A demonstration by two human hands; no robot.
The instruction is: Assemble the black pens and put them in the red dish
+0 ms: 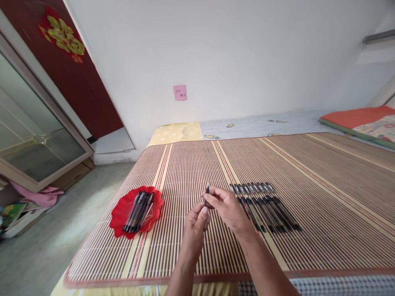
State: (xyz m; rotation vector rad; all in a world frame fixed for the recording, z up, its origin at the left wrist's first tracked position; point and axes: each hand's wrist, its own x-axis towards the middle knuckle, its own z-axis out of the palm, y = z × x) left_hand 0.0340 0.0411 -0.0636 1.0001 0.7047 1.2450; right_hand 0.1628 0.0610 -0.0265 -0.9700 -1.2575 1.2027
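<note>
Between my two hands, above the striped mat, is a black pen [207, 190] with its pale tip pointing up and away from me. My left hand [196, 218] is closed around its lower end, and my right hand [224, 205] pinches it near the tip. Most of the barrel is hidden by my fingers. Right of my hands lies a row of several pen caps [251, 188], with a row of several capless-looking black pens [274, 216] just below them. On the left, a red scalloped plate [115, 222] holds several black pens [138, 211] and a thin pale stick-like piece.
The striped bamboo mat [173, 250] covers a bed against a white wall with a pink note [180, 93]. Folded orange and floral bedding [361, 121] lies at the far right. Left of the bed are the floor [80, 213] and a glass-paned door [40, 123].
</note>
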